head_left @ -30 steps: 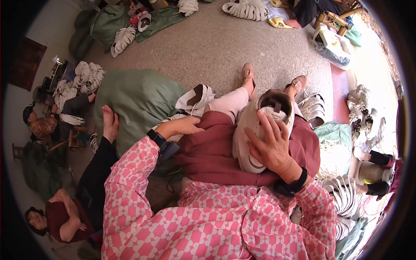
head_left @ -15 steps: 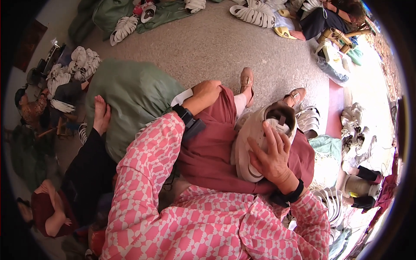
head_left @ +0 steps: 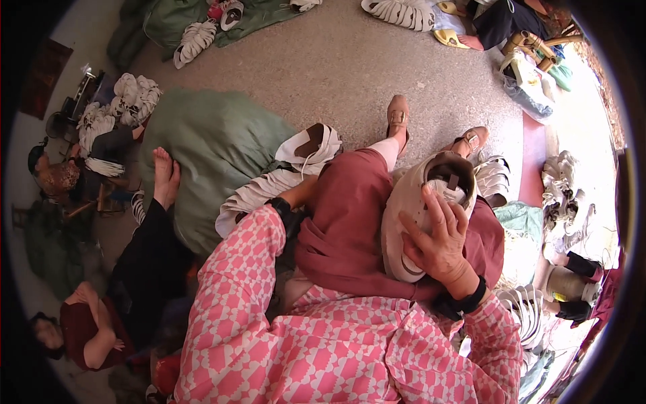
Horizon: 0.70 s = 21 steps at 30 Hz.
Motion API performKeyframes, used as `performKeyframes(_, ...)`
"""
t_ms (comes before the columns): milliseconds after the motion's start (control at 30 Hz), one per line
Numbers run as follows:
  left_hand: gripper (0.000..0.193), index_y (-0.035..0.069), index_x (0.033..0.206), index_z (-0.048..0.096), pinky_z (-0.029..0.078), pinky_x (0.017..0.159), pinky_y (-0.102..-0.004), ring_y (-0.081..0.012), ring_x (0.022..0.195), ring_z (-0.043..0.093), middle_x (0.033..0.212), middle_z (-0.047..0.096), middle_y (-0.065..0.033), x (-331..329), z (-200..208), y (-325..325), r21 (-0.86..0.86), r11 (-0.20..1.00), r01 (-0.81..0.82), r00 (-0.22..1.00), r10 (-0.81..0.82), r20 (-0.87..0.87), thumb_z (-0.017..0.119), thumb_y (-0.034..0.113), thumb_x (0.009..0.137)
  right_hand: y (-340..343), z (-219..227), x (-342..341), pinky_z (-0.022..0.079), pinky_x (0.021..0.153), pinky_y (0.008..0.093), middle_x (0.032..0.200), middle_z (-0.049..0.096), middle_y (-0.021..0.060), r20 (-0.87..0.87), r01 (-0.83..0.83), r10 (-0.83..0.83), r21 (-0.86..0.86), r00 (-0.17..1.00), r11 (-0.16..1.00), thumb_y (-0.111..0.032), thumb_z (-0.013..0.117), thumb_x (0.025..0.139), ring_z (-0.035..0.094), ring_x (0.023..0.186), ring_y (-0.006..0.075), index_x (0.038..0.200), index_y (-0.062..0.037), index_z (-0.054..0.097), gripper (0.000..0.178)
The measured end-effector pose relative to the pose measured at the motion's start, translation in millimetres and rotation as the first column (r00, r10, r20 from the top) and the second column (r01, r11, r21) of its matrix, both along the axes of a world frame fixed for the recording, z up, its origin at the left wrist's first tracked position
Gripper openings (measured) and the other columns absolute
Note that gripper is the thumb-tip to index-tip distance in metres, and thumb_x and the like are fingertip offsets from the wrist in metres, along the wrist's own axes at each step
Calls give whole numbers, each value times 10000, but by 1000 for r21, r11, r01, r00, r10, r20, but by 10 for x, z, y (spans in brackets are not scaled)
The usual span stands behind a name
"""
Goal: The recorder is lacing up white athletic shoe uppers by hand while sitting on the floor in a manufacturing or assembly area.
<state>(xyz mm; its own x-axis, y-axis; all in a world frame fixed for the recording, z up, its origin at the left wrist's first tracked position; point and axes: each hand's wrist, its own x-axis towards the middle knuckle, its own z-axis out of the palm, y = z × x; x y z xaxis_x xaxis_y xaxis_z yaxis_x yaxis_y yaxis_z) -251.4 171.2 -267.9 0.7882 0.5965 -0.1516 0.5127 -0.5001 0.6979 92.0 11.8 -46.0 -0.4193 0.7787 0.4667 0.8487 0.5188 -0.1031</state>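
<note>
A beige and off-white shoe (head_left: 404,209) rests on my lap, its opening tilted up. My right hand (head_left: 441,236) lies across its upper and steadies it, the fingers spread and bent, the longest reaching the opening. My left forearm (head_left: 299,194) goes down beside my left knee, and the left hand is hidden behind the dark red trouser leg (head_left: 346,209). Close to that arm, a row of off-white shoe uppers (head_left: 259,195) lies against a large green sack (head_left: 208,135). A separate upper (head_left: 309,145) with a dark lining and a loose lace sits just beyond.
Another person's bare foot (head_left: 163,176) touches the sack on the left. Beyond my right foot stand nested shoe uppers (head_left: 494,180) and a green bag (head_left: 521,222). More uppers (head_left: 528,313) lie by my right elbow. Other people sit around the speckled floor (head_left: 323,74).
My left hand has moved down from the top of my left knee to behind it, uncovering the uppers beside the sack. The view has shifted slightly; my right hand stays on the shoe.
</note>
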Motion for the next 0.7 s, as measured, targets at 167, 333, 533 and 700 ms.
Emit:
performKeyframes(167,380,58,1178,602,428,929,-322,-221,1008,592,1029,651,-120,-35,883,-955,-492,610,-621,683,730,43,662,216,837,-26,-27,59,286,1049,417,1455,417,170,-21,-36,36,11,999,999,-227,667,713,446,1293,278,1109,-190,667,397)
performKeyframes(333,305,53,1086,612,420,933,-344,-252,909,593,858,635,-63,281,1995,-1256,29,884,-466,822,420,384,674,221,840,-32,-64,62,289,1049,424,1465,401,177,-41,-32,33,20,999,999,-231,665,713,446,1291,292,1114,-177,658,405)
performKeyframes(533,244,41,734,610,421,650,-337,-211,635,539,639,569,-60,176,1740,-1830,-131,989,-74,994,83,67,654,232,880,38,-111,94,282,1063,437,1471,383,173,-67,-25,27,27,997,999,-226,657,727,423,1303,292,1108,-169,657,386)
performKeyframes(700,270,17,752,619,410,589,-254,-52,640,504,657,590,22,-498,1534,-2296,-636,700,-325,945,273,-182,618,227,921,17,-227,73,282,1082,424,1497,326,197,-80,20,-13,86,997,996,-223,656,703,388,1328,314,1119,-127,611,429)
